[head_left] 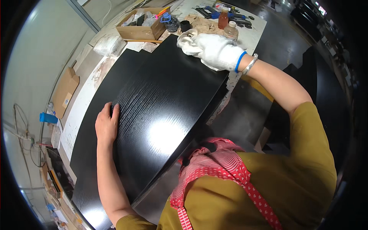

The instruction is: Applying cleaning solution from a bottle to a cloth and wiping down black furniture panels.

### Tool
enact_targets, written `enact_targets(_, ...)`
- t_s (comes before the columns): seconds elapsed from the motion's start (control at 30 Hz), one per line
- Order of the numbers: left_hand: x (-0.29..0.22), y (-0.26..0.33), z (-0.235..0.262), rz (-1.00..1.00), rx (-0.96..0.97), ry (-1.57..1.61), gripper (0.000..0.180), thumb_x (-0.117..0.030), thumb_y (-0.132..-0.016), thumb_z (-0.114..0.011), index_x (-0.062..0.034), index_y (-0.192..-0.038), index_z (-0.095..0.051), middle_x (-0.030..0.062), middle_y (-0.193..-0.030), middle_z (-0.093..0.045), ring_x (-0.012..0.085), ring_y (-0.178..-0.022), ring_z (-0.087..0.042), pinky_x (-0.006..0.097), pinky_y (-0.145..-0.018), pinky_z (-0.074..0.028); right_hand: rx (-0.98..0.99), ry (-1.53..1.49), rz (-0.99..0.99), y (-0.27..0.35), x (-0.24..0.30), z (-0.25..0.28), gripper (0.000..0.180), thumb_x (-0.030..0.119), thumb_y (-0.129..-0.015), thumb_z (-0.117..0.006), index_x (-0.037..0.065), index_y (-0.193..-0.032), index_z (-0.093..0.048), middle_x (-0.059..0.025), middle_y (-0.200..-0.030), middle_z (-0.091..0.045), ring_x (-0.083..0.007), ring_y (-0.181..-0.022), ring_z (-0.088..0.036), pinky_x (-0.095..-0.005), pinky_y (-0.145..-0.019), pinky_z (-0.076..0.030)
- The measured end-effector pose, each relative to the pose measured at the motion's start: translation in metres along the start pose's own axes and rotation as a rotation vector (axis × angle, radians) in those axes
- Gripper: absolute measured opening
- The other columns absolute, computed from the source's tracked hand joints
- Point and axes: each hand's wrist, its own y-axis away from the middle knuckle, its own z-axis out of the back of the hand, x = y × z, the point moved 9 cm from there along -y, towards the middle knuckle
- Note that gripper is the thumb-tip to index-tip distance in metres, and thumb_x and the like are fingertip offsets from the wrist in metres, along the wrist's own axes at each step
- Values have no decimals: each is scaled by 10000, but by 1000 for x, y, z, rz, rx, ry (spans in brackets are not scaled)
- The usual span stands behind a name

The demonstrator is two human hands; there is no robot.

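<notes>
A glossy black wood-grained panel (165, 86) lies in front of me on top of another black panel (124, 71), which sticks out along its left side. My bare left hand (107, 124) rests at the upper panel's left edge, fingers stretched out and thumb a little apart. At the panel's far right end is my right hand (222, 53), in a white knitted glove with a blue cuff. Its fingers are closed round a bunched white cloth (188, 43) that touches the black surface. A bright light reflection covers part of the panel.
On the white paint-stained table (253, 32), a cardboard box (143, 32) of odds and ends stands beyond the panels, beside a dark jug (170, 23). A reddish bottle (223, 19), a clear bottle (231, 30) and blue tools (214, 14) lie further right. A white package (110, 46) sits left.
</notes>
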Motion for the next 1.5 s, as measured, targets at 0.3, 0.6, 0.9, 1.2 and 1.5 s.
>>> enact_targets(0.3,0,5,5,-14,-31,32,476,-425,-985,-471,-38,-1240,-579,224,-1094,-650,377,-1061,-601,432,-922,-455,-673,-265,1003,56,87,-3,153,124,-735,-552,116,-866,-632,-123,-868,-655,-281,-771,-622,-417,-673,-470)
enact_targets(0.6,5,-2,-2,1,-22,2,474,-407,-997,-458,-29,-1259,-572,231,-1154,-638,379,-1109,-589,425,-955,-445,-558,73,733,145,162,-35,107,160,-831,-516,102,-856,-602,-173,-784,-575,-288,-736,-602,-385,-688,-509)
enact_targets(0.9,-5,-5,-1,-10,-1,32,480,-405,-999,-444,-22,-1260,-569,234,-1156,-636,379,-1114,-587,421,-962,-440,-511,-162,442,71,0,-4,180,125,-785,-499,44,-942,-532,-116,-765,-500,-272,-779,-573,-363,-749,-454)
enact_targets(1.2,12,3,-1,-2,-41,22,498,-446,-990,-452,-54,-1274,-569,225,-1155,-642,374,-1119,-588,427,-958,-443,-775,-363,895,165,161,-37,191,272,-859,-563,90,-861,-620,-58,-783,-605,-233,-605,-592,-375,-588,-501)
enact_targets(1.5,-5,-11,-2,-12,-2,-12,520,-466,-978,-447,-42,-1247,-579,224,-1144,-647,372,-1108,-594,426,-940,-454,-547,-145,760,101,108,-69,194,120,-741,-532,43,-890,-630,-153,-846,-632,-282,-807,-636,-386,-725,-515)
